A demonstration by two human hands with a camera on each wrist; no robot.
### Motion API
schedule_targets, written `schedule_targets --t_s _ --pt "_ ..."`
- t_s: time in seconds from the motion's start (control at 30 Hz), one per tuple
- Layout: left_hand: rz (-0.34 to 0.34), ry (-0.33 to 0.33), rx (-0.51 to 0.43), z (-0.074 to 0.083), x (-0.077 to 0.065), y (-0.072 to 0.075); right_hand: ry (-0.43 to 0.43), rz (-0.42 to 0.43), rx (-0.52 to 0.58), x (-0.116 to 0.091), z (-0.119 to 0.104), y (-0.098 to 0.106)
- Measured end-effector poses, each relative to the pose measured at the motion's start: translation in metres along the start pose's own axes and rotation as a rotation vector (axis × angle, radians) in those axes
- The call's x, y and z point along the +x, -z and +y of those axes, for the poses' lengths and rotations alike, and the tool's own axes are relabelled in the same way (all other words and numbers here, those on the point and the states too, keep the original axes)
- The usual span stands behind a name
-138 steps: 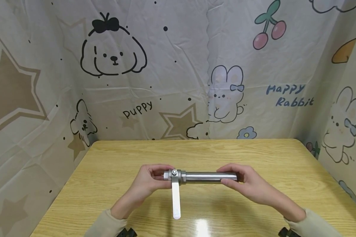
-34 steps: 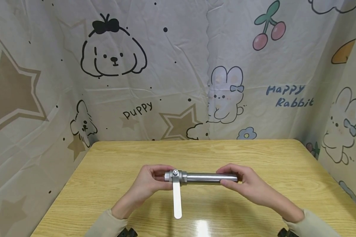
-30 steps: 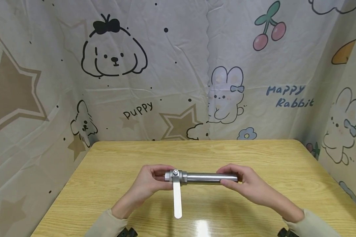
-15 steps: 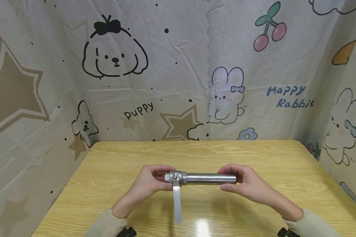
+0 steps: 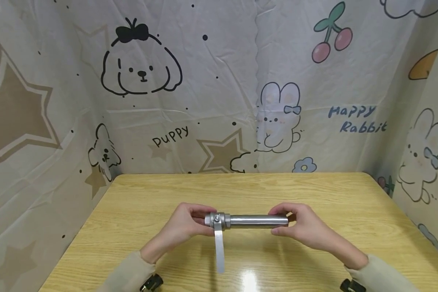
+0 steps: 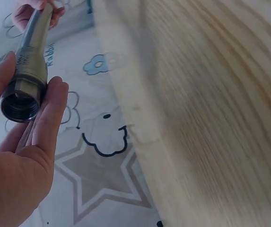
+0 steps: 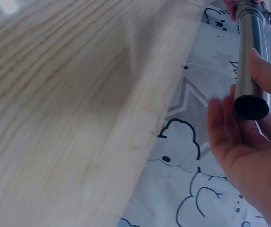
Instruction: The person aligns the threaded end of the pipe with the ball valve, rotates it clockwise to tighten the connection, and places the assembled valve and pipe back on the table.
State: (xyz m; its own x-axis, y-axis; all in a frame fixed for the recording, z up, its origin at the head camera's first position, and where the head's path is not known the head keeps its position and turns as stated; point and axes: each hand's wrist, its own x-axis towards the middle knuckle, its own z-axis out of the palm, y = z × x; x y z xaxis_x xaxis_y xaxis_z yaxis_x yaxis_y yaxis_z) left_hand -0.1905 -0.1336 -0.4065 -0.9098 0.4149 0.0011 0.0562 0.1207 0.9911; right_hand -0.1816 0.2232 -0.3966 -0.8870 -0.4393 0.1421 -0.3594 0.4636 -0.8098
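Note:
A silvery ball valve with a long flat lever is joined to a smooth steel pipe. My left hand grips the valve body at its left end, thumb on the near side and fingers behind. Toward the pipe's other end, my right hand holds it between thumb and fingers. The lever hangs toward me, untouched by either hand. In the left wrist view the valve's threaded open mouth faces the camera. The right wrist view shows the pipe's dark round end above the palm.
Below the hands lies a light wood-grain table. A printed cloth with puppies, rabbits and stars hangs behind it and along both sides. Dark straps sit at the cuffs of the light sleeves.
The valve and pipe have rolled slightly, so the lever now tips further down and its pivot faces me more. Both hands keep hold; the right has shifted slightly along the pipe.

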Motion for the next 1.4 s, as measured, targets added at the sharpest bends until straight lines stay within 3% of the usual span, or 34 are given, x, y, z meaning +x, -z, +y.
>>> schedule_targets --t_s 0.13,0.47,0.87,1.1,1.4 --pt "-0.013 0.001 0.104 -0.003 0.006 0.001 -0.005 0.001 -0.044 0.004 0.008 -0.003" --pt "-0.01 -0.04 0.408 -0.011 0.019 0.009 -0.069 -0.012 -0.031 0.018 0.02 -0.011" --pt "0.02 0.045 0.395 -0.029 0.027 0.008 -0.114 -0.015 0.051 0.027 0.038 -0.022" --pt "0.004 0.054 0.383 -0.035 0.028 0.007 -0.099 -0.021 -0.004 0.031 0.046 -0.026" --pt "0.016 0.055 0.437 -0.039 0.029 0.005 -0.107 -0.003 -0.057 0.031 0.048 -0.03"
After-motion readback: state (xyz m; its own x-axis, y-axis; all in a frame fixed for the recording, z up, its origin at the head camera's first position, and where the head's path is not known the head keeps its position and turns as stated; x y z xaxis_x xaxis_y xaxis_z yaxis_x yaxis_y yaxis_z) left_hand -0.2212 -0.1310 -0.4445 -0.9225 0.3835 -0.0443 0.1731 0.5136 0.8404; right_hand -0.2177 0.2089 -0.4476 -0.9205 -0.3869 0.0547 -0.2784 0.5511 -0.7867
